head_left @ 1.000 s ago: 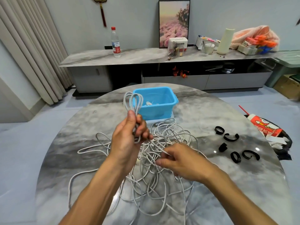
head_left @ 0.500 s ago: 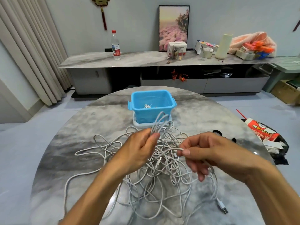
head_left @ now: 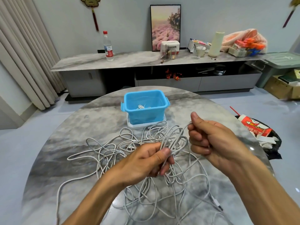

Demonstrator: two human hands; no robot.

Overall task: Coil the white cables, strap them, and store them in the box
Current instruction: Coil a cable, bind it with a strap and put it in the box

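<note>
Nearest to us, two bare forearms enter from the lower edge and meet over a round marbled surface [head_left: 68, 135]. The left hand [head_left: 142, 161] has its grip closed on a bundle of loops of white cable [head_left: 170, 142], thumb pressed over the strands and fingers curled beneath; the loops rise up and to the right from this grip. The right hand [head_left: 211, 138], just beside and slightly higher, has its grip clamped on a strand of the same cable, which is pinched under the thumb near the knuckles. Below and around both hands we see the remaining white cables [head_left: 146, 197] lying in a loose tangle on the surface, with one long strand curving out to the left and a plug end [head_left: 217, 204] resting at the lower right. Beyond the tangle, touching its far edge, stands the blue box [head_left: 146, 114] on a white lid or tray; a little white cable already lies inside it. On the floor to the right of the surface we note a red-and-white package [head_left: 254, 129]. Farthest away, a long low cabinet [head_left: 146, 59] runs along the wall, carrying a clear bottle [head_left: 108, 46] with a red cap, and a framed picture [head_left: 165, 26] of flowers leans against the wall.
</note>
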